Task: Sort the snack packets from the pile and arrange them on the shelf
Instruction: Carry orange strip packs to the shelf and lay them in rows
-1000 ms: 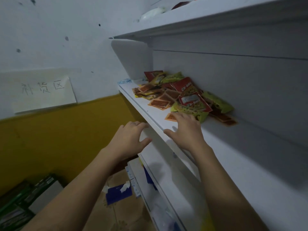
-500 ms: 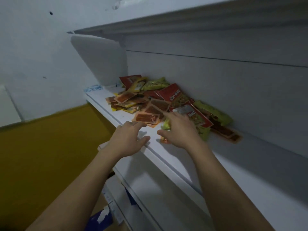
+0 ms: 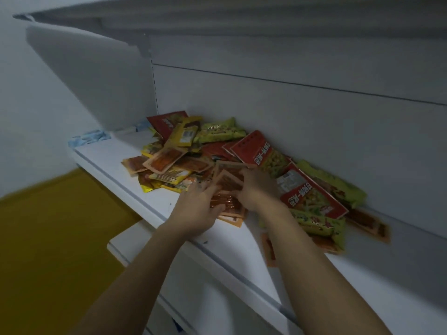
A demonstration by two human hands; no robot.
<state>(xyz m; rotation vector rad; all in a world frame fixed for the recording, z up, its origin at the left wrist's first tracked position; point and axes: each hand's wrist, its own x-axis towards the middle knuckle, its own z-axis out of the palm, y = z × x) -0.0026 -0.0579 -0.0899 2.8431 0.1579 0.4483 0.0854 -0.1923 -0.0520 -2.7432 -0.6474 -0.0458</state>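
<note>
A loose pile of snack packets (image 3: 254, 151) in red, green, yellow and orange lies on the white shelf (image 3: 113, 160) against its back panel. My left hand (image 3: 196, 209) rests at the pile's front edge, its spread fingers touching flat orange packets (image 3: 229, 205). My right hand (image 3: 260, 189) is just to the right of it, with fingers curled round another orange packet (image 3: 228, 182) lifted slightly off the pile. Red packets (image 3: 312, 197) and green ones (image 3: 321, 224) lie beside and partly under my right wrist.
An upper shelf (image 3: 217, 18) overhangs close above. A white side panel (image 3: 92, 76) closes the shelf's left end, with a blue wrapper (image 3: 87, 137) at its foot. A lower shelf (image 3: 130, 240) juts out beneath. A yellow wall (image 3: 48, 238) lies to the left.
Both hands moved forward from the shelf's front edge into the pile. The right hand has taken hold of an orange packet. The view has swung closer and to the right.
</note>
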